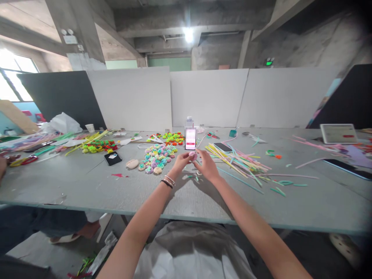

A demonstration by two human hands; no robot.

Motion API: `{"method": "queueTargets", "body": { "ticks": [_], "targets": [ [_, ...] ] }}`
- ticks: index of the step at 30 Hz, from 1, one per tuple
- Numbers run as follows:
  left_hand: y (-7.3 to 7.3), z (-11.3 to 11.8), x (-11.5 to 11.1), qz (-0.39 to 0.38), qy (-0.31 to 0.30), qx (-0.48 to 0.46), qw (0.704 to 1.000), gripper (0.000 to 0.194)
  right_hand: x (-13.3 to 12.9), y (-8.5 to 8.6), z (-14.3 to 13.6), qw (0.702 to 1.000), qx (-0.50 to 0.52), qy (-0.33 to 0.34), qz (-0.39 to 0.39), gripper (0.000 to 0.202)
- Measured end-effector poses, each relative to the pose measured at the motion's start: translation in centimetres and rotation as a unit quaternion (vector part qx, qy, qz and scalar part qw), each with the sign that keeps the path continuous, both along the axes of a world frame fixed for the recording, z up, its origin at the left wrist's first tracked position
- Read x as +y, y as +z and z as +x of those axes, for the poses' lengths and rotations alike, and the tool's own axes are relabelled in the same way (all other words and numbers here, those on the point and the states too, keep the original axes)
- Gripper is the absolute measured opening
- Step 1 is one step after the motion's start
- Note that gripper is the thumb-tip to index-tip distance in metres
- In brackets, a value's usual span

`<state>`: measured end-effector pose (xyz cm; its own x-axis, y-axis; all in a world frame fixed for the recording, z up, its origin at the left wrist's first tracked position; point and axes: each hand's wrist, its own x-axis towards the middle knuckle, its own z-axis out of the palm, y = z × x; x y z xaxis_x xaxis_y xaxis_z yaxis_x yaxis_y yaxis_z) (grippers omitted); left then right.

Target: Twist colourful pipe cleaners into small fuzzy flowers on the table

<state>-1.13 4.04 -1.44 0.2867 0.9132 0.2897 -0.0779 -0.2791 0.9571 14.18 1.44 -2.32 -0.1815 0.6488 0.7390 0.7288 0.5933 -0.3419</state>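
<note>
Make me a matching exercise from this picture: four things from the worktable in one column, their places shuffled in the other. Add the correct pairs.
Things
1. Small pink piece
2. Pile of pastel pieces
3. Long fuzzy stems
4. Phone with a lit screen

Places
A. Standing upright in front of the clear bottle
B. Loosely spread to the right of the right hand
C. At the fingertips of both hands
D. Heaped to the left of the left hand

Right pairs: 1-C, 2-D, 3-B, 4-A
</note>
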Motion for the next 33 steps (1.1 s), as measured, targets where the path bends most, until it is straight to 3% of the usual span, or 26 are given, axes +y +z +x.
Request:
{"method": "queueTargets", "body": {
  "ticks": [7,15,20,27,33],
  "targets": [
    [-0.2,0.4,-0.5,-0.038,-0.042,0.031,0.998,0.047,0.0,0.1,0.2,1.0,-0.012,0.014,-0.019,0.041],
    [0.1,0.4,-0.8,-0.095,-0.078,-0.008,0.992,0.047,-0.3,0.4,0.0,1.0,-0.001,0.007,-0.021,0.036],
    [-0.7,0.4,0.1,-0.118,-0.1,-0.034,0.987,0.046,-0.2,0.2,0.0,0.999,-0.017,-0.012,-0.034,0.036],
    [-1.4,0.1,0.9,-0.12,-0.105,-0.032,0.987,0.041,-0.2,0.1,0.1,0.999,-0.032,-0.016,-0.035,0.034],
    [-1.3,0.1,0.7,-0.093,-0.079,-0.002,0.993,0.048,-0.2,0.2,0.0,0.999,-0.019,-0.001,-0.037,0.034]
  ]
}}
